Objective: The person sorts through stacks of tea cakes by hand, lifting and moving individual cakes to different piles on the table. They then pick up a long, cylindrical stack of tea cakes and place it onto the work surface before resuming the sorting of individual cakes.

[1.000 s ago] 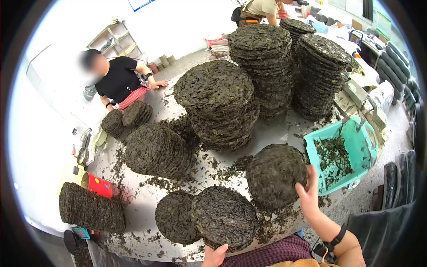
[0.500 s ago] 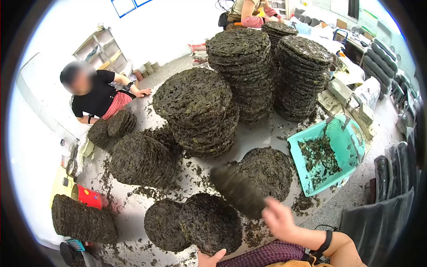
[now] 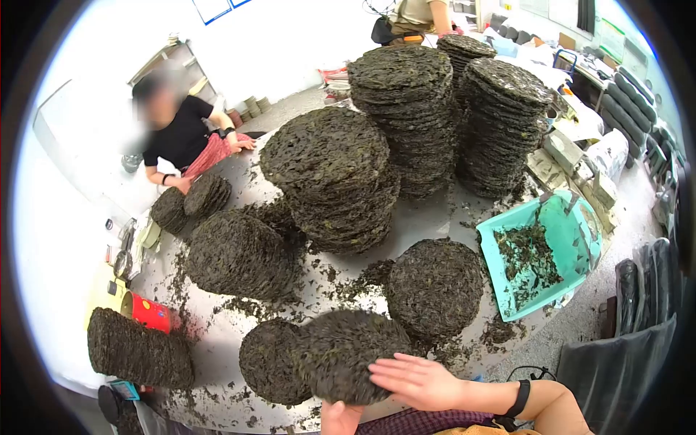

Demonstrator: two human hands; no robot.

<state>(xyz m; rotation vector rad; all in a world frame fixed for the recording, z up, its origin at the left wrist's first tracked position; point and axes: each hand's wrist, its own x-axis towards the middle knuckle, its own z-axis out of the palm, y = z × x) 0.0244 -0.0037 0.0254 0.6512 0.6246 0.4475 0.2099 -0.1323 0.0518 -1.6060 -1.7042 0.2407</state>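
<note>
Near the table's front edge, my left hand (image 3: 341,419) is at the lower rim of a round dark seaweed sheet (image 3: 348,351), its fingers mostly hidden beneath. My right hand (image 3: 409,378) lies with fingers stretched out on the right side of that sheet. Another round dark piece (image 3: 274,362) sits just left of it, partly overlapped. Behind my right hand a round stack (image 3: 435,286) lies on the table.
Tall stacks (image 3: 330,174) rise at the centre and back. A turquoise bin (image 3: 500,290) with scraps stands right. At the left are a red can (image 3: 148,312) and a stack on its side (image 3: 141,351). A co-worker (image 3: 181,134) is across the table.
My right hand has come left from the round stack and now rests on the sheet by my left hand. The blurred piece over the stack is gone from there. The co-worker leans nearer the small stacks.
</note>
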